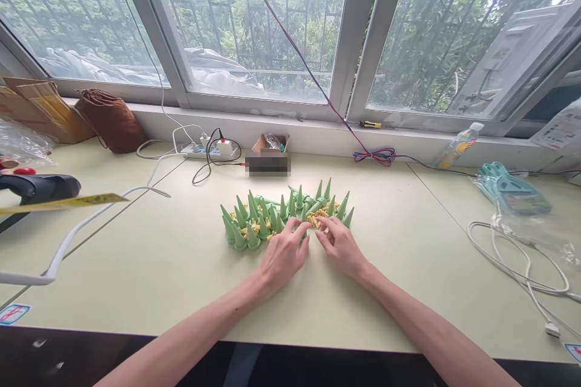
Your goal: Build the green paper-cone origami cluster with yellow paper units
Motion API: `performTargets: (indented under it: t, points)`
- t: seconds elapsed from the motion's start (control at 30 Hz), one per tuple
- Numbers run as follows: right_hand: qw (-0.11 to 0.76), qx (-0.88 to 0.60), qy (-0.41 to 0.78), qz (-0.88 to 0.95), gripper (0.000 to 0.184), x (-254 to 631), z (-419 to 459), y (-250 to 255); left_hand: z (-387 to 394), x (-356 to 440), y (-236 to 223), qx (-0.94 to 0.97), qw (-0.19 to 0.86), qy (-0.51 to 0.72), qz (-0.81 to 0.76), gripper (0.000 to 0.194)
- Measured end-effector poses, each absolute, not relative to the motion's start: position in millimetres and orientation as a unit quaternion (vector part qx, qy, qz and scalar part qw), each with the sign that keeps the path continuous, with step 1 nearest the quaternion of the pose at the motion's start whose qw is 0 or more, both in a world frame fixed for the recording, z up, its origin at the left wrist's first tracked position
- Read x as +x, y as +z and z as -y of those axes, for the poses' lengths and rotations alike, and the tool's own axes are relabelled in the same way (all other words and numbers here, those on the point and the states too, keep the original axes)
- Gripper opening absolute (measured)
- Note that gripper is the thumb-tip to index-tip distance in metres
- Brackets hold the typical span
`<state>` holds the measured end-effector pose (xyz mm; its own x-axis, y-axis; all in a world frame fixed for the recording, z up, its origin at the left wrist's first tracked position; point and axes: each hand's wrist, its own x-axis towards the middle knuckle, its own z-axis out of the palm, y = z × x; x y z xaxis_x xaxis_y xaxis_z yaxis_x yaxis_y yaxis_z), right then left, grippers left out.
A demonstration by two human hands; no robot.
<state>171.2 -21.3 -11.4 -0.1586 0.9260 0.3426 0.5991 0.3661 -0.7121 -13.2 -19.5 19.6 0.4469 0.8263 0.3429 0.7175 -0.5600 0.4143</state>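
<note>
The green cones (253, 239) stood and lay in a close cluster on the desk (190, 284), in front of both hands, with small yellow pieces (315, 219) heaped and scattered among them. Most cones pointed upward, while a few towards the back and right lay tipped over.

The left hand (284, 251) bent its fingers over the front edge of the cluster, the thumb curled in near them. The right hand (340, 245) was at the yellow heap, its thumb and forefinger narrowly spaced. Whether either hand had a piece between its fingertips could not be told.

The cones looked like light, stiff plastic, smooth enough to slip if pinched at the narrow tip, where a sideways push would probably have toppled them. The wider collar near the base seemed the better place to take hold, with thumb and finger on opposite sides. Packed so close, one cone could have knocked its neighbours.

The yellow pieces looked light, hard and apt to tangle or scatter; a fingertip pinch on one at the heap's edge seemed surer than digging into the middle. Neither kind looked especially fragile.
</note>
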Motion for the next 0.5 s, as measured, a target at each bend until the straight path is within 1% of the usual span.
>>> performTargets:
  t: [0.17, 0.23, 0.33, 0.5]
  points:
    - [0.301, -0.55, 0.173, 0.76, 0.046, 167.6, 20.6, -10.7, 19.0, -12.5, 18.3, 0.841, 0.119, 0.258, -0.462, 0.023]
    - [0.268, -0.554, 0.158, 0.772, 0.047, 166.5, 21.3, -9.4, 18.5, -12.4, 17.7, 0.841, 0.121, 0.253, -0.463, 0.023]
    - [0.247, -0.549, 0.146, 0.785, 0.04, 165.9, 22.5, -7.5, 17.5, -12.7, 17.5, 0.841, 0.126, 0.246, -0.464, 0.024]
    - [0.26, -0.542, 0.155, 0.784, 0.03, 166.4, 23.6, -4.8, 16.8, -13.2, 18.1, 0.84, 0.13, 0.254, -0.463, 0.023]
